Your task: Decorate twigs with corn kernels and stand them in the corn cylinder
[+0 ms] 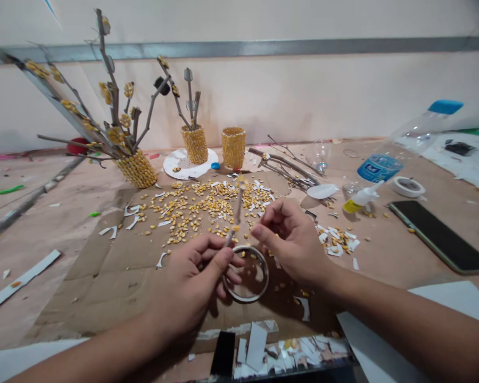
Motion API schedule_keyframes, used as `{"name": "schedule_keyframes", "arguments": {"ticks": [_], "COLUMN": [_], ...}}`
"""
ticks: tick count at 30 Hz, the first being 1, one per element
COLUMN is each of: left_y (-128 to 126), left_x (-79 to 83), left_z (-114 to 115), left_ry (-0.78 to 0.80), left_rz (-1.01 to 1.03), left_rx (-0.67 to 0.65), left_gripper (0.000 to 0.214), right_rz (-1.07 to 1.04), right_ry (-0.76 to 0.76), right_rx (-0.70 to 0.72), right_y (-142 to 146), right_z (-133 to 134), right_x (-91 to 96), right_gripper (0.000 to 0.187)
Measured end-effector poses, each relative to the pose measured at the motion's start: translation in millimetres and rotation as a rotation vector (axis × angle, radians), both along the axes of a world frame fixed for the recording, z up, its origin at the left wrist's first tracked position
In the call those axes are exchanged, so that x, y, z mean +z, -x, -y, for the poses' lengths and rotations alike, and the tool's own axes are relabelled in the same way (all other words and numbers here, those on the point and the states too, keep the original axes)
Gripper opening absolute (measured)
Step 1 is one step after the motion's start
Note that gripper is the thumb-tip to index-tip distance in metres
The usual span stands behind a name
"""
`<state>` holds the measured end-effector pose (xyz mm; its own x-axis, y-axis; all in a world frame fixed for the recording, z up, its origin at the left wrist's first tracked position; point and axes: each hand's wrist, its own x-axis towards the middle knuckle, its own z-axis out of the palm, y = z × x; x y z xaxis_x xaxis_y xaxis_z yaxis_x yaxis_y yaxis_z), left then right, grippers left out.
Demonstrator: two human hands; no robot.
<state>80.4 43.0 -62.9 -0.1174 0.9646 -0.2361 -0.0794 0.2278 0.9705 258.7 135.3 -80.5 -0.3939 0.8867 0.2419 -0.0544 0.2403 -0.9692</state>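
Upright in my left hand [201, 271], pinched between thumb and fingers, is a thin twig [238, 210] with corn kernels stuck at its tip and partway down. My right hand [289, 239] hovers just right of the twig, thumb and fingertips drawn together; whatever they may hold is too small to make out. Below the twig is a clear round ring [266, 276], like a tape roll, overlapped by my left fingertips; I cannot tell whether they touch it. Loose corn kernels [187, 226] and white paper scraps lie scattered on the cardboard [99, 287] beyond my hands.
Behind stand a kernel-covered pot with branches [138, 170], a smaller one [195, 144] on a white disc, and a kernel-covered cup [233, 149]. Rightward are twigs [283, 162], a glue bottle [357, 201], a plastic bottle [383, 165], white tape [407, 187] and a phone [443, 234].
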Motion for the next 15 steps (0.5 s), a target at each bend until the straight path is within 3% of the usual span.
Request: {"name": "schedule_keyframes", "arguments": {"ticks": [4, 7, 11, 15], "left_y": [8.1, 12.0, 12.2, 11.1], "left_x": [5.7, 5.1, 1.4, -2.0], "left_z": [-5.4, -8.8, -9.7, -7.0], "left_ry": [-0.082, -0.126, -0.145, -0.139], "left_rz": [0.001, -0.003, 0.008, -0.01], "left_rx": [0.097, 0.111, 0.102, 0.104], "left_gripper": [0.031, 0.03, 0.029, 0.024], "right_rz": [0.432, 0.677, 0.86, 0.873], "right_ry": [-0.419, -0.603, -0.712, -0.749], "right_rx": [0.077, 0.228, 0.277, 0.311], "right_y": [-2.9, -1.1, 1.0, 0.5], "right_z": [-19.9, -27.9, -31.5, -34.8], "right_x": [-4.5, -11.1, -15.2, -12.2], "right_gripper": [0.011, 0.021, 0.025, 0.02]}}
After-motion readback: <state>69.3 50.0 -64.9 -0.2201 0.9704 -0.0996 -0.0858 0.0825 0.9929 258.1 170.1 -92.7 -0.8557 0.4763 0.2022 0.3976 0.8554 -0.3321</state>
